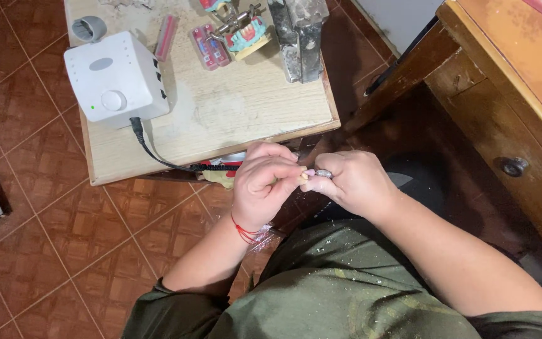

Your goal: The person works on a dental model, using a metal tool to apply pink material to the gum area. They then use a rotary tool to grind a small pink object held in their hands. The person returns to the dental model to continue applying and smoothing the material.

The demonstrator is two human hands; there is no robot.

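My left hand (263, 182) and my right hand (351, 182) meet in front of my lap, just below the small wooden table (233, 119). Between their fingertips sits a small pale piece with a pink edge (305, 176), pinched by my left fingers. My right hand grips a slim metal handpiece (324, 173) whose tip touches that piece. A black and red cord (211, 167) runs from behind my left hand to a white box-shaped motor unit (115, 78) on the table. A red thread circles my left wrist.
On the table stand a dental model in a metal articulator (246, 34), a red holder of small burs (209, 47), a pink stick (166, 36) and a grey metal block (299, 37). A dark wooden cabinet with a knob (513, 166) stands right. Brown floor tiles lie left.
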